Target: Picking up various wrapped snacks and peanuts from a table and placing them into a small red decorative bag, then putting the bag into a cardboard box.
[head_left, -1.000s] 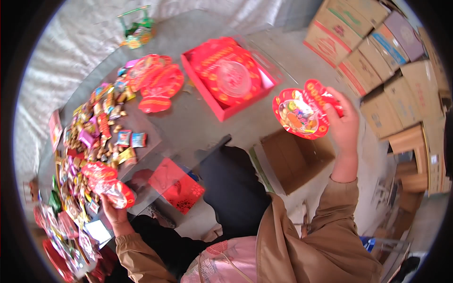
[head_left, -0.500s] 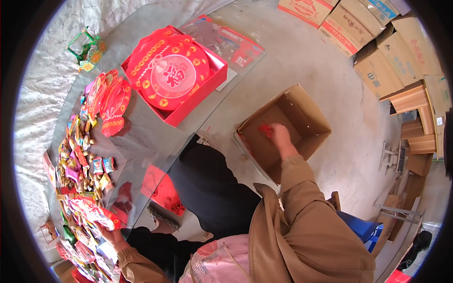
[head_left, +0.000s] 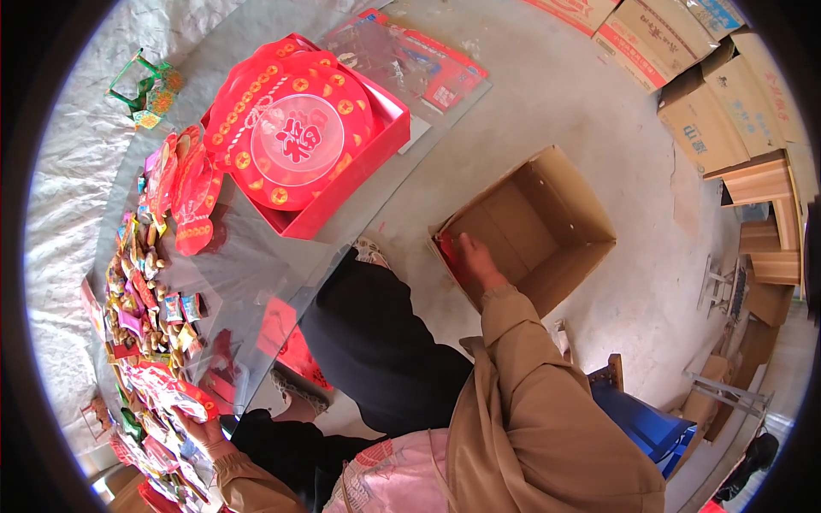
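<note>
The person's right hand (head_left: 479, 261) reaches down into an open cardboard box (head_left: 547, 231) on the floor. A red packet (head_left: 452, 259) lies just left of those fingers, against the box's near-left wall. The right fingers are bent and touch or nearly touch it; whether they grip it or merely rest against it, one cannot tell.

The left hand (head_left: 203, 436) is well apart from the right fingers, over the near end of a glass table (head_left: 265, 269). Its thumb and fingers are closed on the near end of a red pouch (head_left: 195, 400), though the fingertips are partly hidden. The pouch stretches forward and left from the fingers, over the heap of wrapped sweets (head_left: 141, 295). More sweets lie beyond the left fingers, and a green packet (head_left: 132, 426) lies to their left.

Farther beyond the left fingers, some red pouches (head_left: 195, 201) overlap on the glass. To the right of those, an open red box (head_left: 351, 192) holds round red lids (head_left: 299, 141), well ahead and left of the right fingers. A green basket (head_left: 147, 94) stands farthest off from the left fingers, and cartons (head_left: 658, 43) are stacked well beyond the right ones.
</note>
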### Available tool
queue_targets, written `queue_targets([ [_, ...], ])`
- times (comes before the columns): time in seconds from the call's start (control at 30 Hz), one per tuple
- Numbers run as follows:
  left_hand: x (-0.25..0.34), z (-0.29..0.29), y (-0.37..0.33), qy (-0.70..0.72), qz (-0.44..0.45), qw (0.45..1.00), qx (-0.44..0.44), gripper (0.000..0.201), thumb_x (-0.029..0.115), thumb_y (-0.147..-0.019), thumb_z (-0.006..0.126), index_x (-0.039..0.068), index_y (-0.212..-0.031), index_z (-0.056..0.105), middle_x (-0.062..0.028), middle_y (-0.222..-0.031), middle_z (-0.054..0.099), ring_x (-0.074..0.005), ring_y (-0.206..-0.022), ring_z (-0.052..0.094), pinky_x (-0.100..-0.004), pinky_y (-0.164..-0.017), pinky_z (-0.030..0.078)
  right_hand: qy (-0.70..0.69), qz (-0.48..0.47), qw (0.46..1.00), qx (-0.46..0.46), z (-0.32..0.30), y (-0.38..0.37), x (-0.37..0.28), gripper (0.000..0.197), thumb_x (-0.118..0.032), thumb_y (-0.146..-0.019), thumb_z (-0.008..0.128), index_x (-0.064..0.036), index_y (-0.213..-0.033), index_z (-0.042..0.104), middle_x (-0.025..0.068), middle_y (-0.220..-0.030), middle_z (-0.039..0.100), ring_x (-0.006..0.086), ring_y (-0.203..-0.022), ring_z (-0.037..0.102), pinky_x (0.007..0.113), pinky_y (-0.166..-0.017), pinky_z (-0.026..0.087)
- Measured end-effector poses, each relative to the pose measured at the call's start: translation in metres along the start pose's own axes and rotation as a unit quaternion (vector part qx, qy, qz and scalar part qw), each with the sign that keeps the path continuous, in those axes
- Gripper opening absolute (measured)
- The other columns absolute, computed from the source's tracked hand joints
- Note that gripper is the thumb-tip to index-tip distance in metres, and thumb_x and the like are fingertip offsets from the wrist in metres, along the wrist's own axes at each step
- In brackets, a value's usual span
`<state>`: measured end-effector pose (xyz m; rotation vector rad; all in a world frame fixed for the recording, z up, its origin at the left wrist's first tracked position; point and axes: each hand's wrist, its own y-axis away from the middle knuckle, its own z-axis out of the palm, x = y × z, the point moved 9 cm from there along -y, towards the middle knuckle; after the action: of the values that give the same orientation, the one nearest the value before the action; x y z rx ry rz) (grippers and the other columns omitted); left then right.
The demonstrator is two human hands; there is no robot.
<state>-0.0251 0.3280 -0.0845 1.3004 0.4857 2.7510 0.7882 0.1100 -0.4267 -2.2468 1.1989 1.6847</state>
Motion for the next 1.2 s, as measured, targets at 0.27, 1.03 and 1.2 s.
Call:
queue_targets([
  [0.27,-0.072,0.011,-0.034,0.048,-0.035,0.998,-0.021,0.049,0.032,-0.098,0.071,0.005,-0.138,0.059,-0.0096,-0.132,0.068,-0.025,-0.118,0.065,-0.0452,-0.106,0.051,-0.132,0.164,0.975,-0.067,-0.051,-0.037,0.174,0.057,-0.05,-0.107,0.046,-0.0113,-0.148,0.053,0.0098,-0.132,0.067,0.0234,-0.123,0.061,0.041,-0.099,0.05],
  [1.03,-0.043,0.058,0.004,0.118,-0.002,0.987,-0.11,0.047,0.034,-0.106,0.056,0.003,-0.142,0.054,-0.0125,-0.138,0.064,-0.0309,-0.127,0.061,-0.0515,-0.113,0.045,0.147,-0.64,0.745,0.117,-0.044,0.233,-0.54,0.028,-0.006,-0.089,0.067,0.0019,-0.116,0.071,0.0152,-0.123,0.067,0.0354,-0.111,0.062,0.048,-0.097,0.049],
  [1.2,-0.036,0.063,0.014,0.13,-0.011,0.987,-0.089,0.048,0.036,-0.106,0.057,0.005,-0.143,0.053,-0.0122,-0.137,0.065,-0.0313,-0.125,0.062,-0.0507,-0.111,0.047,0.319,-0.676,0.664,0.016,0.131,0.239,-0.617,0.037,-0.017,-0.094,0.063,0.0008,-0.127,0.066,0.0108,-0.148,0.054,0.0304,-0.142,0.044,0.057,-0.12,0.027],
])
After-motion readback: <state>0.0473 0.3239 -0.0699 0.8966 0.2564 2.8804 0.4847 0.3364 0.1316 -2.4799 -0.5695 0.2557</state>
